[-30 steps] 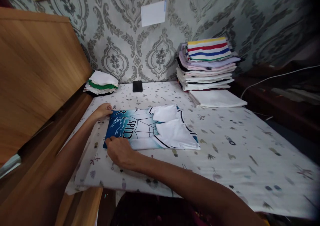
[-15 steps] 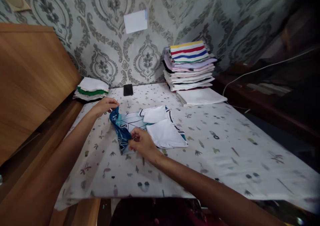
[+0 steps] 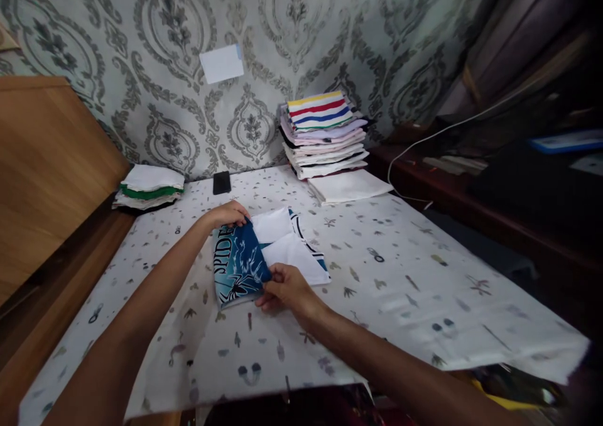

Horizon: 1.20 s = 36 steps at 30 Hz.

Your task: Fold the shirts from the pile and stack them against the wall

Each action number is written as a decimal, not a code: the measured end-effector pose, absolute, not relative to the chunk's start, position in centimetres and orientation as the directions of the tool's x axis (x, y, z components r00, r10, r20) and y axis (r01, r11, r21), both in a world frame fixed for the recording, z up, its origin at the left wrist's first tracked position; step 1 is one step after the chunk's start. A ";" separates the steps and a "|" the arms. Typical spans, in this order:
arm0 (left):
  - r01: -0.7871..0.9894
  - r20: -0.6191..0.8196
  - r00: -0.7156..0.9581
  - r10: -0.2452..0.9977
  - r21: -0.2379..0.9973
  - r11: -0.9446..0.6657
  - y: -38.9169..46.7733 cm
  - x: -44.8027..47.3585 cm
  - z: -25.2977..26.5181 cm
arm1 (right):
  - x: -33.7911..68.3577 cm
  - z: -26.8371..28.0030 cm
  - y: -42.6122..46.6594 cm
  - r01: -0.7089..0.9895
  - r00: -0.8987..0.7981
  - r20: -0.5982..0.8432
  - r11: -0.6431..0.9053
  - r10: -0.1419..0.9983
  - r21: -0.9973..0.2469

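Observation:
A blue-and-white shirt point(image 3: 242, 266) with spider lettering lies partly folded on the patterned table cover point(image 3: 377, 325). Its printed blue end is turned over toward the right, across the white inner side. At the far corner of that flap, my left hand point(image 3: 230, 215) is closed on the fabric. My right hand point(image 3: 287, 291) pinches the near corner of the same flap between thumb and fingers. White cloth and a dark striped edge still show to the right of the flap.
A tall stack of folded clothes point(image 3: 325, 140) stands at the back right, with a folded white cloth point(image 3: 351, 186) before it. Back left is a smaller folded pile point(image 3: 151, 187). A black phone-like object point(image 3: 221, 183) lies between them. A wooden panel point(image 3: 51, 174) borders the left.
Both hands have carried the shirt's blue end rightward and over, so its spider print now faces up. The camera view has shifted a little to the right.

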<state>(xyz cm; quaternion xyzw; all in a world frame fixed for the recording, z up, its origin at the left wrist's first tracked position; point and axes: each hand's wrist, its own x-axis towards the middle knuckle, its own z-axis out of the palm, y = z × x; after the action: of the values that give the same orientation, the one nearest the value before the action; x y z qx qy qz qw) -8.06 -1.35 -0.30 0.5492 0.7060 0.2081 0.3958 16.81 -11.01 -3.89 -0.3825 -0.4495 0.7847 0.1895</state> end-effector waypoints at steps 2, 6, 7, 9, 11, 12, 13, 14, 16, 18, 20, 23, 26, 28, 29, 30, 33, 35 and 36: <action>0.620 -0.334 -0.050 0.941 0.729 0.291 -1.4 -8.4 -0.2 | 16.7 -3.5 -10.8 0.074 -0.625 -0.464 -0.543 0.628 -0.836; 0.637 -0.263 -0.016 0.965 0.741 0.212 -1.4 -8.9 -0.7 | 16.5 -3.1 -10.5 0.110 -0.616 -0.497 -0.558 0.612 -0.823; 0.641 -0.232 -0.013 0.973 0.745 0.186 -1.4 -9.0 -0.9 | 16.4 -3.0 -10.4 0.119 -0.622 -0.499 -0.557 0.603 -0.822; 0.646 -0.167 -0.007 0.986 0.752 0.132 -1.3 -9.2 -1.2 | 16.4 -2.9 -10.3 0.129 -0.646 -0.489 -0.548 0.586 -0.827; 0.646 -0.113 0.003 0.994 0.758 0.084 -1.4 -9.4 -1.3 | 16.4 -2.8 -10.2 0.125 -0.664 -0.460 -0.518 0.590 -0.846; 0.645 -0.093 0.011 0.996 0.762 0.064 -1.4 -9.4 -1.4 | 16.4 -2.9 -10.2 0.119 -0.669 -0.438 -0.495 0.601 -0.861; 0.643 -0.077 0.020 0.997 0.765 0.046 -1.4 -9.4 -1.4 | 16.5 -3.0 -10.1 0.111 -0.670 -0.415 -0.470 0.615 -0.876; 0.641 -0.064 0.028 0.998 0.767 0.031 -1.5 -9.4 -1.5 | 16.6 -3.1 -10.1 0.109 -0.670 -0.398 -0.446 0.627 -0.888; 0.643 -0.045 0.040 0.998 0.766 0.009 -1.4 -9.1 -1.9 | 16.8 -3.4 -9.9 0.120 -0.666 -0.382 -0.414 0.640 -0.902; 0.656 -0.025 0.044 0.999 0.755 -0.010 -1.2 -8.8 -2.5 | 17.0 -3.7 -9.7 0.142 -0.663 -0.390 -0.405 0.639 -0.903; 0.674 0.008 0.037 0.999 0.738 -0.031 -0.9 -8.5 -3.3 | 17.2 -3.9 -9.5 0.157 -0.665 -0.403 -0.410 0.629 -0.899; 0.703 0.067 0.016 0.998 0.709 -0.059 -0.7 -8.3 -4.3 | 17.2 -3.8 -9.4 0.160 -0.666 -0.414 -0.423 0.621 -0.892; 0.734 0.117 -0.009 0.993 0.675 -0.073 -0.9 -8.3 -5.0 | 17.1 -3.6 -9.4 0.172 -0.653 -0.437 -0.441 0.618 -0.881; 0.759 0.148 -0.028 0.989 0.647 -0.075 -1.2 -8.0 -5.3 | 17.0 -3.5 -9.5 0.181 -0.656 -0.444 -0.443 0.610 -0.878; 0.772 0.164 -0.038 0.986 0.631 -0.075 -1.3 -7.8 -5.4 | 17.0 -3.4 -9.5 0.186 -0.661 -0.443 -0.441 0.606 -0.878; 0.785 0.180 -0.048 0.983 0.615 -0.074 -1.5 -7.6 -5.5 | 17.0 -3.2 -9.5 0.195 -0.666 -0.444 -0.435 0.599 -0.879; 0.817 0.231 -0.074 0.970 0.572 -0.074 -2.4 -7.4 -5.2 | 17.8 -2.5 -9.2 0.290 -0.656 -0.449 -0.346 0.607 -0.892; 0.822 0.277 -0.123 0.953 0.567 -0.058 -3.5 -7.8 -4.7 | 18.5 -1.8 -8.6 0.393 -0.624 -0.361 -0.121 0.693 -0.912; 0.814 0.296 -0.165 0.941 0.579 -0.039 -4.2 -8.3 -4.4 | 18.7 -1.4 -8.2 0.440 -0.604 -0.264 0.039 0.751 -0.897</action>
<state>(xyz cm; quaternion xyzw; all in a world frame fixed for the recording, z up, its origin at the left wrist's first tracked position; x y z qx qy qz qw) -8.30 -4.21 -4.39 0.6390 0.6867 0.3334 0.0948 18.70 -8.22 -1.36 -0.4216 -0.7066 0.5504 0.1414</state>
